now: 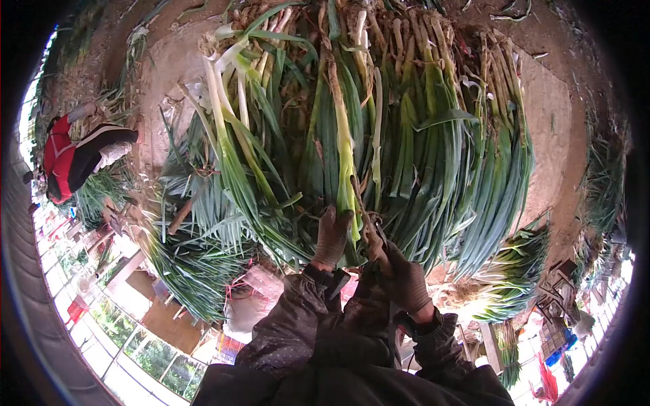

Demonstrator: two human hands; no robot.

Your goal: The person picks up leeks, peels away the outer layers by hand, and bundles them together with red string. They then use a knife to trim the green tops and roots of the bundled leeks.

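A single leek (344, 145) stands out from the pile, its brown root end pointing away and its pale green stalk running toward me. My left hand (330, 237), in a grey-brown knit glove, is closed around the leek's lower, leafy part. My right hand (406, 281), gloved the same way, grips a withered brown leaf strip (369, 233) that runs up beside the stalk. Under and around both hands spreads a wide heap of leeks (423, 155), roots at the far side and green leaves toward me.
Another bundle of leeks (193, 277) lies to the left, and more leeks (514, 277) lie at the right. A person in a red and black top (71, 152) bends over at the far left. Bare brown ground (552, 122) shows beside the heap.
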